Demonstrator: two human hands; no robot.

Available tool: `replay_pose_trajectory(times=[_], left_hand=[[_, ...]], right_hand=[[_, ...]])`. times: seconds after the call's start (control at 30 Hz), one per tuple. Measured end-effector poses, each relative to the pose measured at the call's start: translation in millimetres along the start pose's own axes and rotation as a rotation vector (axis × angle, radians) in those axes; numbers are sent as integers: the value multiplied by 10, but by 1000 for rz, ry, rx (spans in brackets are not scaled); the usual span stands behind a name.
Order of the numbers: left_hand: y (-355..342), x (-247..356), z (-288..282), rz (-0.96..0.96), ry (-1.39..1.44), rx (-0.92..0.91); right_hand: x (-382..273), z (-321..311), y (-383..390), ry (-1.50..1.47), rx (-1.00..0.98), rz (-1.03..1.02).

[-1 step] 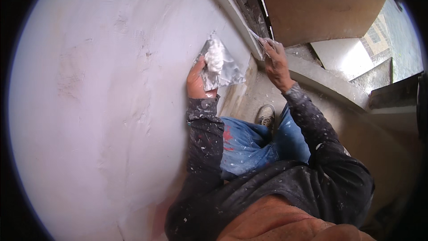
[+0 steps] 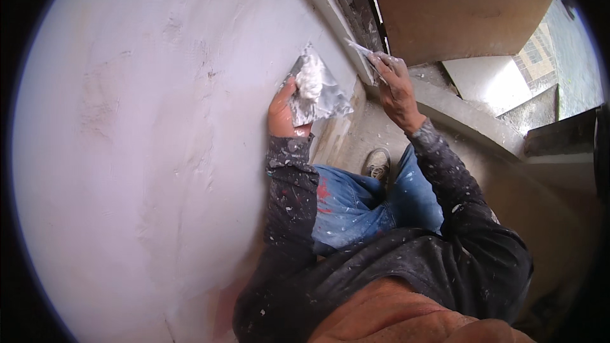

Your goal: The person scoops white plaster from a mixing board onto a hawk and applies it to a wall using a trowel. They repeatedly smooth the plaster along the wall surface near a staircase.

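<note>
White filler sat heaped on the metal hawk [image 2: 318, 92], gripped level in my left hand [image 2: 283, 111] beside the wall [image 2: 159, 152]; my right hand [image 2: 395, 86] closed round 1 putty knife [image 2: 360, 49], blade pressed along the corner edge.

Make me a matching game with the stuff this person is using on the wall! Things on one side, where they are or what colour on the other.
Things:
1. metal plate
2. putty knife
3. shoe
4. jeans

Descriptions:
A. blue, with paint splashes
B. held in the right hand, blade at the wall's edge
C. down on the floor, between the arms
D. held in the left hand, with a lump of white plaster on it

Pairs: 1-D, 2-B, 3-C, 4-A
</note>
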State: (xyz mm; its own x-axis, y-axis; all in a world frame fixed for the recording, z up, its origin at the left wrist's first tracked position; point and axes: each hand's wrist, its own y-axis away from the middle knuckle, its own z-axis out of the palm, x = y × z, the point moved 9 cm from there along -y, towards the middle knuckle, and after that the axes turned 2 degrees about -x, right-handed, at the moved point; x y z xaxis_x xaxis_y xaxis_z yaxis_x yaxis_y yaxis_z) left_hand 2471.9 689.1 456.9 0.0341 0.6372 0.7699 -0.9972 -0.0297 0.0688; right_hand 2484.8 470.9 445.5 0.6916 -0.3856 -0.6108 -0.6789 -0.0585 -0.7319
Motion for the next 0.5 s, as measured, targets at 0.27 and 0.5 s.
replay_pose_trajectory(times=[0.27, 0.5], left_hand=[[-14, 219, 53, 212, 80, -4], [9, 265, -12, 252, 86, -2]], right_hand=[[583, 120, 387, -267, -243, 519], [914, 770, 463, -1316, 168, 1305]])
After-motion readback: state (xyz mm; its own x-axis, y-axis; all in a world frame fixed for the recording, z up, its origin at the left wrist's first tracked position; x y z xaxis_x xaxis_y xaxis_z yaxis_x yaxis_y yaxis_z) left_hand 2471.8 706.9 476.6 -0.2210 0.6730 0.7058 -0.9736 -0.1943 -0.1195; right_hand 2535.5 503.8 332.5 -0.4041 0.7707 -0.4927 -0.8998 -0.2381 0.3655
